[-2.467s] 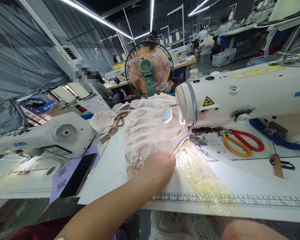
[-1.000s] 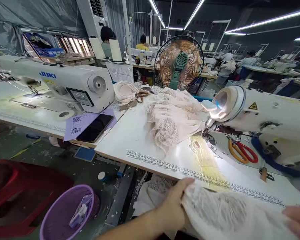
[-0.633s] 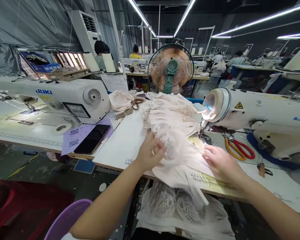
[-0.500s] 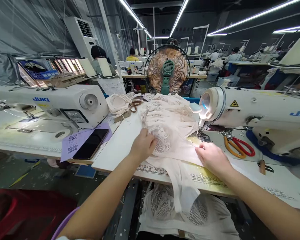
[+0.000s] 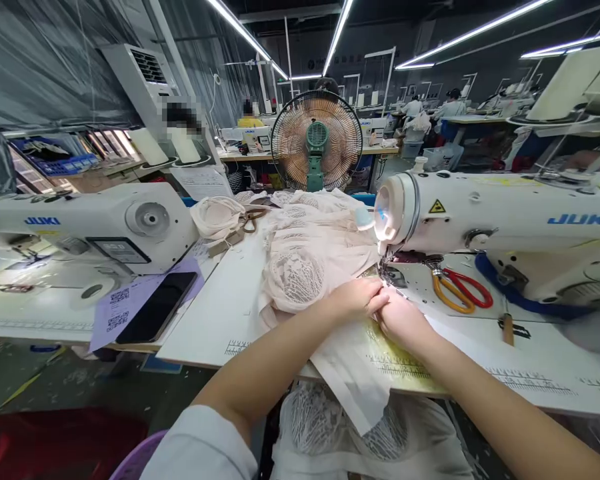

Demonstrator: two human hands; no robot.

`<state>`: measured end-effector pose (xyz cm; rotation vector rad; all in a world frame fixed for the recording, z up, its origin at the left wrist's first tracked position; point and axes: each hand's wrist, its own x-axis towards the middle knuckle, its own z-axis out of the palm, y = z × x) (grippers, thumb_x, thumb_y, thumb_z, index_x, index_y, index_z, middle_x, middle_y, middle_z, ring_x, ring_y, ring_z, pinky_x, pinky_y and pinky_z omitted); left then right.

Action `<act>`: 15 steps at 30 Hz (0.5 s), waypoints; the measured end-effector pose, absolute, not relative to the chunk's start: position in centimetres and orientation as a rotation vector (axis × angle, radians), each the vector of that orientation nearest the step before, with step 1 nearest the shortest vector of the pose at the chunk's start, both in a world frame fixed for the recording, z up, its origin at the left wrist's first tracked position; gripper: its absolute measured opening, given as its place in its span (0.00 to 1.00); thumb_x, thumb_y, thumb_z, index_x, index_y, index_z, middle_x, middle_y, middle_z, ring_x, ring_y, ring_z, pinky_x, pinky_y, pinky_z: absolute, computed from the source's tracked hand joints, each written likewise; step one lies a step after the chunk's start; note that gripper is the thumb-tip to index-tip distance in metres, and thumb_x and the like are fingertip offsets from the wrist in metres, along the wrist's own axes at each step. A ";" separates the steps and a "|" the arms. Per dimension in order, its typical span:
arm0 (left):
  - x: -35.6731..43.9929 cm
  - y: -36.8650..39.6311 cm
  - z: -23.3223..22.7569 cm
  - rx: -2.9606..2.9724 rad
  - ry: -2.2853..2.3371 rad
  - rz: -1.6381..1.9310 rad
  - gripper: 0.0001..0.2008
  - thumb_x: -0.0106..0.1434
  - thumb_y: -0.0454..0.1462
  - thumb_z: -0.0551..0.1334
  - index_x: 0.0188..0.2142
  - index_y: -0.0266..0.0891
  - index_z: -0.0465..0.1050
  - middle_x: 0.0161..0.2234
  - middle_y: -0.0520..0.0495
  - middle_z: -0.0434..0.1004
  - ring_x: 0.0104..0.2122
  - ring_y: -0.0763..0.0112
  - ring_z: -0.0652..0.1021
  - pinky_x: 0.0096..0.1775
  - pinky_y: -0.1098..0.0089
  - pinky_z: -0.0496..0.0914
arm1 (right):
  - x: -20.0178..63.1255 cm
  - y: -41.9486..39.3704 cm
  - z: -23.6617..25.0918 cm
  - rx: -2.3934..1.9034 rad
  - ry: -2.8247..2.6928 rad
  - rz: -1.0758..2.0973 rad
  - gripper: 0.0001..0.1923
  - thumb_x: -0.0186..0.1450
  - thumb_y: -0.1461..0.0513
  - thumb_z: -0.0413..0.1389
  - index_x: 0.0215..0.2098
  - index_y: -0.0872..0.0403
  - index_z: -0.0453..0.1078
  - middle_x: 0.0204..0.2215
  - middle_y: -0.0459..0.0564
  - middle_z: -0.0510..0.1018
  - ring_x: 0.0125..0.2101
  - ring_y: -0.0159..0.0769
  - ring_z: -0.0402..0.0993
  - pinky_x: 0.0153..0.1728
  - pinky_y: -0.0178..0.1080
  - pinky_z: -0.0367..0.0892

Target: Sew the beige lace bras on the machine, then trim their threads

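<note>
Left hand: the left hand (image 5: 354,300) rests on the lace garment (image 5: 330,320), fingers curled and pinching its edge just in front of the needle.
Right hand: the right hand (image 5: 403,320) touches the left, fingers closed on the same fabric edge.
Garment: it lies on the white table (image 5: 220,313), its lower part hanging over the near edge.
Machine: the sewing machine (image 5: 485,220) stands right of the hands, lamp lit over the needle.
Stack: a pile of lace pieces (image 5: 310,227) sits behind the hands.
Scissors: orange-and-red scissors (image 5: 457,288) lie on the machine bed.
Left side: a phone (image 5: 153,313) lies on a purple sheet (image 5: 115,313).
Behind: a fan (image 5: 316,141).
</note>
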<state>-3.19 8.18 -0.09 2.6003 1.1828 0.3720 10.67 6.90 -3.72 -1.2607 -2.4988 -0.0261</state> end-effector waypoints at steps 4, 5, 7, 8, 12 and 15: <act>-3.3 8.9 -0.9 2.767 1.194 0.289 0.16 0.68 0.42 0.48 0.39 0.34 0.71 0.43 0.42 0.74 0.44 0.64 0.73 0.47 0.67 0.67 | 12.7 5.2 -4.0 -1.083 -2.470 -0.010 0.14 0.63 0.67 0.43 0.36 0.55 0.70 0.38 0.55 0.77 0.43 0.40 0.72 0.42 0.40 0.69; -3.2 8.8 -1.0 2.812 1.208 0.283 0.17 0.68 0.42 0.49 0.40 0.34 0.71 0.44 0.41 0.74 0.45 0.63 0.72 0.48 0.66 0.66 | 13.3 4.5 -4.3 -1.054 -2.453 -0.015 0.15 0.64 0.66 0.42 0.37 0.56 0.70 0.38 0.55 0.77 0.43 0.40 0.72 0.43 0.41 0.69; -3.0 8.6 -1.3 2.879 1.256 0.267 0.19 0.67 0.44 0.49 0.41 0.33 0.72 0.45 0.40 0.73 0.44 0.62 0.72 0.48 0.64 0.66 | 14.6 3.3 -4.9 -1.022 -2.414 -0.038 0.16 0.66 0.64 0.41 0.41 0.57 0.70 0.41 0.57 0.77 0.44 0.42 0.72 0.44 0.44 0.69; -2.9 8.5 -1.5 2.896 1.277 0.254 0.20 0.67 0.45 0.49 0.42 0.32 0.72 0.45 0.40 0.73 0.44 0.61 0.73 0.47 0.63 0.66 | 15.2 2.7 -5.3 -1.010 -2.394 -0.057 0.16 0.66 0.64 0.41 0.43 0.58 0.70 0.43 0.59 0.77 0.45 0.43 0.72 0.45 0.45 0.70; -2.6 8.6 -1.8 2.887 1.358 0.229 0.23 0.66 0.47 0.48 0.45 0.33 0.72 0.47 0.40 0.72 0.46 0.58 0.71 0.45 0.61 0.67 | 16.6 1.2 -6.3 -0.991 -2.377 -0.113 0.16 0.66 0.62 0.44 0.47 0.59 0.69 0.48 0.59 0.75 0.49 0.44 0.71 0.46 0.45 0.71; -2.3 9.0 -1.8 2.837 1.447 0.224 0.24 0.66 0.48 0.48 0.49 0.33 0.69 0.52 0.37 0.67 0.50 0.55 0.69 0.48 0.57 0.66 | 16.7 1.4 -6.4 -1.046 -2.381 -0.160 0.17 0.66 0.61 0.44 0.46 0.59 0.70 0.48 0.60 0.75 0.49 0.46 0.71 0.46 0.48 0.71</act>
